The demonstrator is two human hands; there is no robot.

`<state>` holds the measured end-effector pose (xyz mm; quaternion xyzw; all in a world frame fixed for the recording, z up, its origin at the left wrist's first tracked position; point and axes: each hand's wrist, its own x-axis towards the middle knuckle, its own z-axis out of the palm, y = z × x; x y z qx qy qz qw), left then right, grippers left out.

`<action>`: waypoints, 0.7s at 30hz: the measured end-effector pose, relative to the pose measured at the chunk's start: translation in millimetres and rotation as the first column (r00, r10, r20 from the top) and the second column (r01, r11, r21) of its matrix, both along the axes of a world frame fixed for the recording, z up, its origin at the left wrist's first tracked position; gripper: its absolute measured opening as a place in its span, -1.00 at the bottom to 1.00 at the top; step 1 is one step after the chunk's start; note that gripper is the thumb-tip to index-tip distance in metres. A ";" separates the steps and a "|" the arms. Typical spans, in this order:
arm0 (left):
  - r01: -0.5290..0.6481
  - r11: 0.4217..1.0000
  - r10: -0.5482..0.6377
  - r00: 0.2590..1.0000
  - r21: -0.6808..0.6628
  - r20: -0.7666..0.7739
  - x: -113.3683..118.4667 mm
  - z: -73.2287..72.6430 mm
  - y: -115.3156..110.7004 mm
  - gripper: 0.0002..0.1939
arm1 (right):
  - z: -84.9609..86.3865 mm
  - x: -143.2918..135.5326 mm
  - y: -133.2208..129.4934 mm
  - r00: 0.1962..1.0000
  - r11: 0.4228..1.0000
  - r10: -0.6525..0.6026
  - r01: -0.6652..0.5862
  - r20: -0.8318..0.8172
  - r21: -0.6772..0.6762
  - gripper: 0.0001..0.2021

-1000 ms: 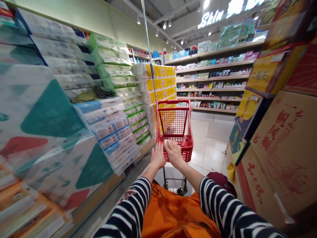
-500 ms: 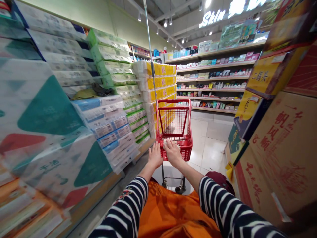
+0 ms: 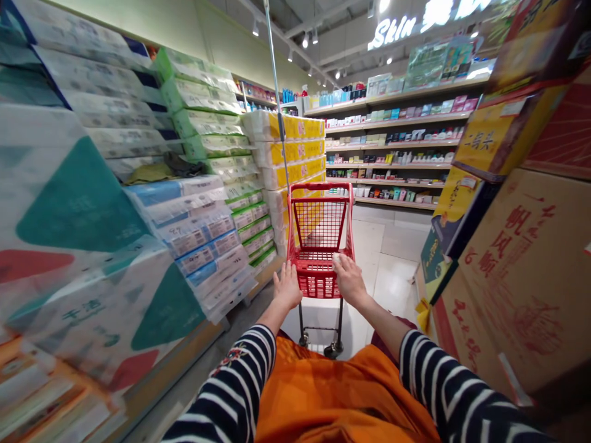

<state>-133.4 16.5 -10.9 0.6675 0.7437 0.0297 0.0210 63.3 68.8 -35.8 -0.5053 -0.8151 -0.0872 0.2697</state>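
From afar, I'm seeing my right hand [image 3: 351,282] pinching a white wad [image 3: 337,258], probably soft and light, at the red shopping cart's [image 3: 318,259] right edge. My left hand [image 3: 287,287] is touching its left edge, how firmly I can't tell. Between them, the cart is looking stiff, wheeled, best held by those edges. Below, pale floor tiles [image 3: 364,246] are gleaming; cartons [image 3: 517,258] are standing right of the grip.

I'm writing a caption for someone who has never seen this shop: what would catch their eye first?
The red cart in the middle, with the left hand at its left edge and the right hand at its right, a white thing at the fingertips. Then the glowing sign at upper right, and the tall stack of yellow-and-white packs behind the cart, to its left.
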 end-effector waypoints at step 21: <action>0.061 0.991 -0.056 0.997 0.118 -0.050 22.2 -10.3 -7.5 -0.25 | -1.4 -15.0 -4.1 0.988 0.989 0.130 -0.124 -0.081 0.085 -0.60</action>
